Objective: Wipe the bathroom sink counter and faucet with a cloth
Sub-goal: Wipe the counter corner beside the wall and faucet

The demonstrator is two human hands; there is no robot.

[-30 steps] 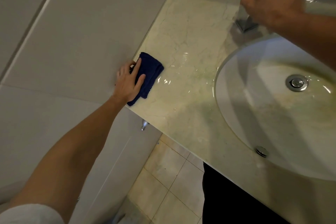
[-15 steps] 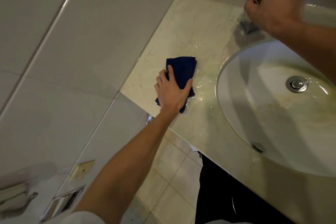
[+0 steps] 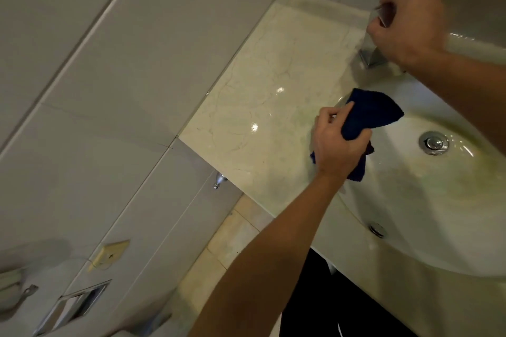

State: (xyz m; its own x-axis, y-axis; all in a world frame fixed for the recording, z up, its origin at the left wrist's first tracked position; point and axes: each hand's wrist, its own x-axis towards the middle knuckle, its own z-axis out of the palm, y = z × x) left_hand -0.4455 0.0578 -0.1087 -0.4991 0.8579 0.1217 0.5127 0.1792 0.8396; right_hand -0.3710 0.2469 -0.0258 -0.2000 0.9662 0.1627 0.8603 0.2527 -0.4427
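Beside tiled wall [image 3: 115,85], wet marble counter [image 3: 262,107]

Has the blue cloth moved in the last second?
Yes. The blue cloth, held by the left hand, went from the wall edge of the counter rightward to the sink basin rim.

No writing, brand, number or sign can be read anywhere in this view. The small yellowish wall plate [image 3: 111,254] at about eight o'clock bears a tiny dark mark (too small to make out), and the cloth [image 3: 368,115] and faucet [image 3: 373,56] show no label.
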